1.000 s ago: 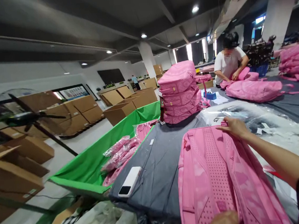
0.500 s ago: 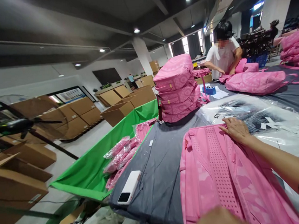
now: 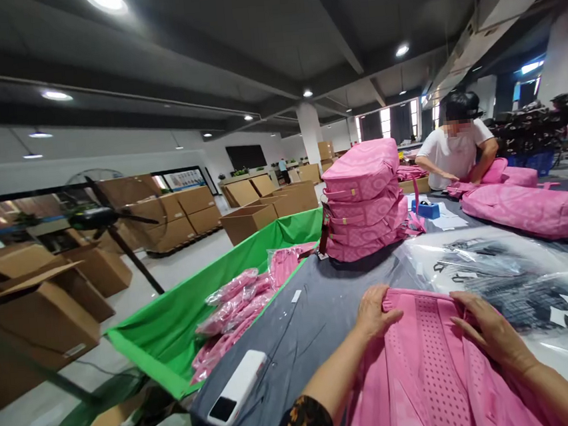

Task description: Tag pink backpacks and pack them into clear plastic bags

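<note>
The pink backpack [image 3: 425, 373] lies back-panel up on the grey-covered table [image 3: 313, 310], at the near edge right in front of the person. The left hand [image 3: 374, 311] grasps its top left corner, with the fingers curled over the edge. The right hand [image 3: 491, 333] lies palm down on the top right part of the same backpack; whether its fingers close on the fabric cannot be told.

Just to the right of the backpack and beyond it, clear plastic bags [image 3: 511, 278] are spread over the table. To the left of the backpack a white phone [image 3: 237, 388] rests near the table's edge, and farther left a green cloth bin [image 3: 173, 317] holds bagged pink items [image 3: 232, 302]. Well beyond the backpack stands a stack of pink backpacks [image 3: 363, 202], with a small blue box [image 3: 427, 209] beside it. Farther back to the right, a co-worker [image 3: 456, 153] in a white shirt bends over more pink bags. Far to the left of the backpack, cardboard boxes [image 3: 249, 220] and a floor fan [image 3: 108, 216] stand on the floor.
</note>
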Tool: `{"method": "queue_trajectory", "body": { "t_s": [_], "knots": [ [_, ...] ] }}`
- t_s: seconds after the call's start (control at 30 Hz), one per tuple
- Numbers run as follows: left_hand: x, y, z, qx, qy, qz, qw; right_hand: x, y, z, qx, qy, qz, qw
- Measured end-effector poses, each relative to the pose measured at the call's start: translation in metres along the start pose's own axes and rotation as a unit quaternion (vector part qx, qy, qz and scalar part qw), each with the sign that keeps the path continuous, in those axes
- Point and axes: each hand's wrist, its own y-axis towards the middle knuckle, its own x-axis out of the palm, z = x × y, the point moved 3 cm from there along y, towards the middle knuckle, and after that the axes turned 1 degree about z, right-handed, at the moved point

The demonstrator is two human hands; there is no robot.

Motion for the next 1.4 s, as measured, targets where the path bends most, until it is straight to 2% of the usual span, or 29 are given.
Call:
{"method": "queue_trajectory", "body": {
  "t_s": [0.13,0.27,0.37,0.43,0.5,0.6,0.67,0.73,0.8,0.9,1.0,1.07,1.2,1.3,1.4],
  "knots": [
    [-0.005,-0.018,0.005,0.036,0.012,0.011,0.999,-0.004,-0.002,-0.028,-0.023,0.008,-0.002,1.0],
    [-0.003,-0.051,0.014,0.056,0.052,0.005,0.997,-0.012,-0.03,-0.05,-0.008,0.001,-0.015,1.0],
    [0.006,-0.076,0.017,0.063,0.079,-0.032,0.994,-0.014,-0.061,-0.053,0.024,0.006,-0.068,0.997],
    [0.015,-0.083,0.014,0.064,0.087,-0.073,0.991,-0.013,-0.073,-0.046,0.056,0.018,-0.134,0.989],
    [0.025,-0.077,0.007,0.059,0.085,-0.117,0.988,-0.006,-0.069,-0.032,0.089,0.017,-0.217,0.972],
    [0.038,-0.046,-0.005,0.031,0.075,-0.156,0.984,0.017,-0.042,-0.005,0.133,-0.048,-0.337,0.931],
    [0.042,-0.023,-0.01,-0.002,0.073,-0.163,0.984,0.033,-0.018,0.008,0.142,-0.093,-0.367,0.915],
    [0.039,-0.009,-0.007,-0.038,0.073,-0.164,0.983,0.046,0.001,0.01,0.131,-0.121,-0.362,0.915],
    [0.035,-0.01,0.005,-0.068,0.072,-0.163,0.982,0.053,0.011,0.006,0.113,-0.151,-0.347,0.919],
    [0.038,-0.029,0.032,-0.098,0.048,-0.171,0.979,0.062,0.015,-0.002,0.097,-0.198,-0.316,0.923],
    [0.055,-0.046,0.052,-0.106,-0.001,-0.229,0.968,0.072,0.02,-0.006,0.105,-0.24,-0.28,0.923],
    [0.064,-0.047,0.055,-0.108,0.0,-0.252,0.962,0.076,0.027,-0.01,0.111,-0.255,-0.255,0.926],
    [0.067,-0.038,0.041,-0.113,-0.006,-0.214,0.97,0.063,0.04,-0.011,0.086,-0.254,-0.207,0.941],
    [0.064,-0.04,0.032,-0.128,-0.037,-0.167,0.977,0.044,0.044,0.015,0.045,-0.228,-0.173,0.957],
    [0.062,-0.048,0.029,-0.143,-0.057,-0.138,0.978,0.044,0.045,0.068,0.092,-0.146,-0.229,0.958]
  ]
}}
